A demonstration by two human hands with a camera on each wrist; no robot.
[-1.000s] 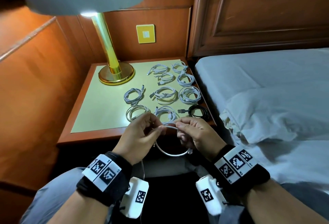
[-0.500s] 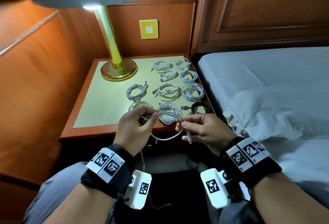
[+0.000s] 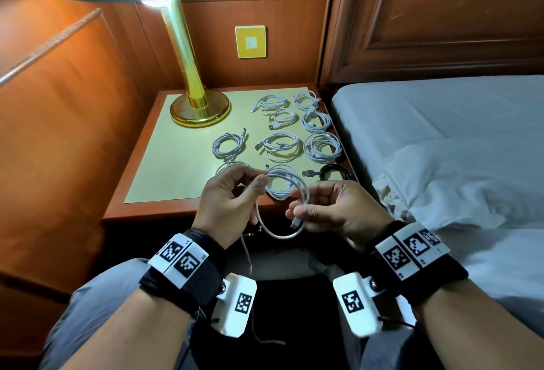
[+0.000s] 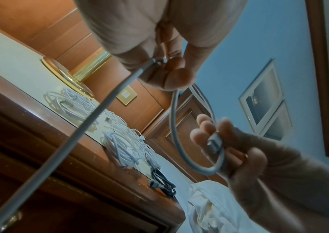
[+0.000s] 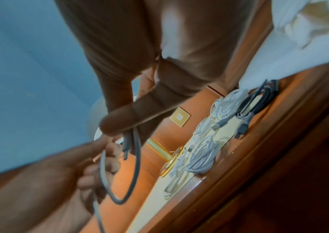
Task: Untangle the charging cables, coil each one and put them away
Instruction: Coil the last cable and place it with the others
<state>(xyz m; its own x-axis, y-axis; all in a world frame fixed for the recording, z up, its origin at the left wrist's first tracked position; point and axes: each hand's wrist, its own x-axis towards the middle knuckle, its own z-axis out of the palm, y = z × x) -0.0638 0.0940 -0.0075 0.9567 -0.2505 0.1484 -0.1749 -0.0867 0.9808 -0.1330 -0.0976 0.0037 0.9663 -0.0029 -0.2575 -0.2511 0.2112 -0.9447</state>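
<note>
A white charging cable (image 3: 279,235) is held in the air in front of the nightstand's near edge, bent into one loop. My left hand (image 3: 235,193) pinches the cable (image 4: 108,100) between thumb and fingers, and the free length trails down toward my lap. My right hand (image 3: 318,208) pinches the loop's other side at the plug end (image 4: 215,144), and the cable (image 5: 137,165) hangs below its fingers. On the nightstand (image 3: 164,210) lie several coiled white cables (image 3: 281,147) and one coiled black cable (image 3: 335,175) at the front right.
A brass lamp base (image 3: 200,106) stands at the back left of the nightstand's pale top. The bed with white sheets (image 3: 456,149) lies to the right. Wood panelling (image 3: 59,134) closes in the left side, and my knees are below.
Both hands rose from below the nightstand's edge and moved slightly apart. The cable between them went from a hanging arc to a rounder loop, with the right hand now holding the plug end.
</note>
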